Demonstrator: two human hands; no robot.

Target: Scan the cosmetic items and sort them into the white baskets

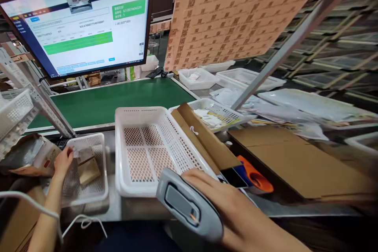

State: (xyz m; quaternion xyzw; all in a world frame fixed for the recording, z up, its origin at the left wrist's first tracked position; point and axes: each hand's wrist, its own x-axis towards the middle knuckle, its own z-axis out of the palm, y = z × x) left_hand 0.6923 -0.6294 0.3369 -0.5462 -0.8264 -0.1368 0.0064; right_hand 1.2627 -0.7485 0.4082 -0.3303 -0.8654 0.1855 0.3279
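Note:
A grey handheld barcode scanner [189,206] is gripped in my right hand [224,201], in front of the large basket. My left hand [63,161] reaches over the left side of a small white basket [102,165]. Its fingers are pinched at what looks like the edge of a clear plastic bag [81,152]. Below the bag, a small tan box [88,171] lies in the same basket. The larger white basket [121,153] between my hands shows only its perforated bottom.
A monitor [88,27] hangs above a green conveyor belt [126,92]. A panel of printed codes [236,12] and a metal post [283,51] stand at right. Cardboard [295,161], an orange tape dispenser [256,175] and a white cable [32,201] lie close by.

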